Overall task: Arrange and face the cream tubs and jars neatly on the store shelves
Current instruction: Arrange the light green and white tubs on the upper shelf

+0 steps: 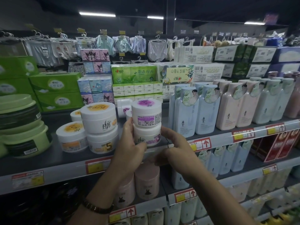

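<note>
Centrally, on the grey shelf [48, 159], the left hand [131, 143] has its grip clasped round the lower purple-labelled tub [149, 135] of a two-high stack, the right hand [177, 148] just beside, grasp unclear; facing seems underway, likely needing labels turned forward.

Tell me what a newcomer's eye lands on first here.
Centre frame, the left hand grips the lower tub of a two-high purple-labelled stack on the shelf, the right hand touching its other side. Left stands a matching orange-labelled stack; right, rows of pastel bottles.
</note>
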`<state>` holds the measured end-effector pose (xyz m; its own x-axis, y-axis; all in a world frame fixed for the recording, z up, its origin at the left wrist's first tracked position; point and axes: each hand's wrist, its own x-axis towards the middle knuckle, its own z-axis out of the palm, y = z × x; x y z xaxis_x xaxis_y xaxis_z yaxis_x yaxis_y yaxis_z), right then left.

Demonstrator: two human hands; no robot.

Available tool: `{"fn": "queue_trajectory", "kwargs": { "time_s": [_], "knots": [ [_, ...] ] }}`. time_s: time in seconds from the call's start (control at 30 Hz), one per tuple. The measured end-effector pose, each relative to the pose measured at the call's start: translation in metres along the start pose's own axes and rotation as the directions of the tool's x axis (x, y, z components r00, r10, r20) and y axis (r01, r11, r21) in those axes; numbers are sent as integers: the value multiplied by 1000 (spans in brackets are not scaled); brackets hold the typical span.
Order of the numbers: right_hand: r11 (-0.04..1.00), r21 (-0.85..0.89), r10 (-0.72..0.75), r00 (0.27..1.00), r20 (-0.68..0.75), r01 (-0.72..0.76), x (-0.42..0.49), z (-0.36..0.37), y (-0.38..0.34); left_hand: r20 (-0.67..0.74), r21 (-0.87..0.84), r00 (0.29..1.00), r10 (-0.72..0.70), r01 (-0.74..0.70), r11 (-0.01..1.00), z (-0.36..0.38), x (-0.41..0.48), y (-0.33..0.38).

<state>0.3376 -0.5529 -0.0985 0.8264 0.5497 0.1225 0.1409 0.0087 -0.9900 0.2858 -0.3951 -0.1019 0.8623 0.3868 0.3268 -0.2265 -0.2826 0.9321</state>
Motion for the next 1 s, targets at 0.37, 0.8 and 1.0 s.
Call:
{"fn": "queue_trajectory", "kwargs": {
  "time_s": [0.37,0.8,1.0],
  "knots": [
    [1000,-21,5,998,-70,-7,-2,0,0,9,-160,1000,-6,7,987,-1,-3,9],
    [978,-132,-188,961,-202,163,-7,9,-20,-25,-195,997,68,-71,978,-1,18,23],
    [953,-221,-253,946,-205,207,-15,23,-25,32,-225,997,72,-63,972,-7,30,19]
  ]
}}
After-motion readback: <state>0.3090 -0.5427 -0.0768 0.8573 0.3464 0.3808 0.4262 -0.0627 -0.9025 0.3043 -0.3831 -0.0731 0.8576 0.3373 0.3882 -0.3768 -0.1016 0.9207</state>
